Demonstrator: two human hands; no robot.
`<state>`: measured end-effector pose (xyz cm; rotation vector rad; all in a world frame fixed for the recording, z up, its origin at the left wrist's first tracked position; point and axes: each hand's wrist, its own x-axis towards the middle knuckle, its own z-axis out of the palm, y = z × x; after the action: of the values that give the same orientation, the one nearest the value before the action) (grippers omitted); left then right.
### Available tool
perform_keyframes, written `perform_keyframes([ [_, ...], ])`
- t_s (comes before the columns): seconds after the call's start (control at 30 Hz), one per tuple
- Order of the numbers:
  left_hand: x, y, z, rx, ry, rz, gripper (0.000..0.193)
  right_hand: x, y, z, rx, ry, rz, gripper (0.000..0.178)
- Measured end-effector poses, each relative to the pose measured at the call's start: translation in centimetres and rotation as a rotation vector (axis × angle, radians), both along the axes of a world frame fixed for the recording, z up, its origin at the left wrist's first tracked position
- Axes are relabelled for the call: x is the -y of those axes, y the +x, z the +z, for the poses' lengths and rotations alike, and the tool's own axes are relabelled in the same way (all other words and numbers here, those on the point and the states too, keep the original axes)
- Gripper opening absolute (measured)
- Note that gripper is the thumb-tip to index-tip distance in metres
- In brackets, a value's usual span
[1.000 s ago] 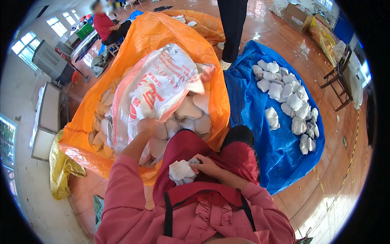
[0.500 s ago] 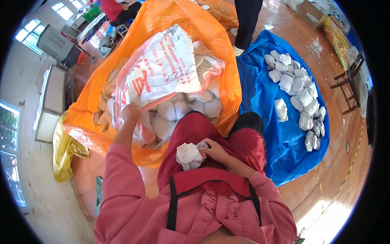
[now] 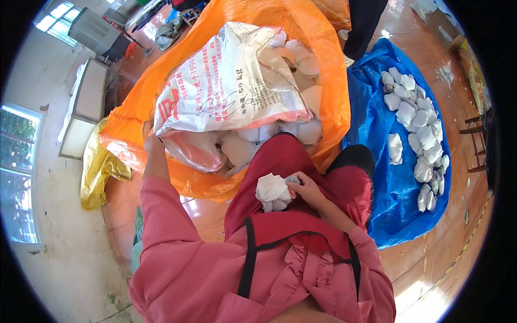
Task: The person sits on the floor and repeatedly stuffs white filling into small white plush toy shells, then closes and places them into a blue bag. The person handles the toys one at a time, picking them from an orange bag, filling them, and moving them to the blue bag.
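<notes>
My left hand point(image 3: 153, 143) is at the near left corner of a white woven sack point(image 3: 215, 89) with red print, its fingers closed on the sack's edge and partly hidden. The sack lies over many white rounded cloth pieces point(image 3: 237, 148) inside a large orange plastic bag point(image 3: 336, 81). Above my lap, my right hand point(image 3: 308, 190) pinches a bundle of white and grey cloth point(image 3: 273, 189) by its right side. A small red-orange spot shows by the fingertips.
On my right, a blue tarp point(image 3: 371, 199) holds several similar white bundles point(image 3: 428, 137). A yellow sack point(image 3: 97, 172) lies at the left by a pale cabinet point(image 3: 83, 116). Beyond the orange bag stands a person's dark-trousered leg point(image 3: 363, 24). A wooden chair point(image 3: 476, 140) is at the far right.
My left hand has drawn the woven sack leftward, and more white pieces show at its far right side. My right hand keeps the cloth bundle over my lap. The whole view has shifted.
</notes>
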<state>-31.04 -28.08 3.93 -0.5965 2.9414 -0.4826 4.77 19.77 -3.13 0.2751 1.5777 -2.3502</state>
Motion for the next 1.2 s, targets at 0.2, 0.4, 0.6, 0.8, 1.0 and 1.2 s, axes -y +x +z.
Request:
perform_keyframes([
  [0.2, 1.6, 0.6, 0.0, -0.561, 1.125, 0.478, 0.026, 0.0, -0.2, 0.0, -0.02, 0.02, -0.009, 0.018],
  [0.4, 4.8, -0.8, -2.3, -0.868, 1.446, 0.557, 0.024, 0.0, -0.2, -0.2, 0.005, 0.002, 0.034, 0.019],
  [0.6, -0.5, 0.4, 2.3, -0.386, 0.751, 0.132, 0.024, -0.4, -0.3, -0.4, 0.01, 0.001, -0.014, 0.016],
  [0.8, -7.5, 5.5, 0.7, -1.136, 1.318, -0.018, 0.038, -0.2, -0.1, -0.2, -0.016, -0.032, 0.001, 0.017],
  [1.0, -23.1, 11.5, -1.6, -0.175, 2.248, 0.735, 0.061, 0.0, 0.2, -0.9, -0.029, 0.106, -0.005, 0.017],
  [1.2, -28.9, 2.4, 2.0, 0.087, 2.741, 0.278, 0.06, 0.1, 0.2, -2.3, -0.041, 0.113, 0.029, 0.021],
])
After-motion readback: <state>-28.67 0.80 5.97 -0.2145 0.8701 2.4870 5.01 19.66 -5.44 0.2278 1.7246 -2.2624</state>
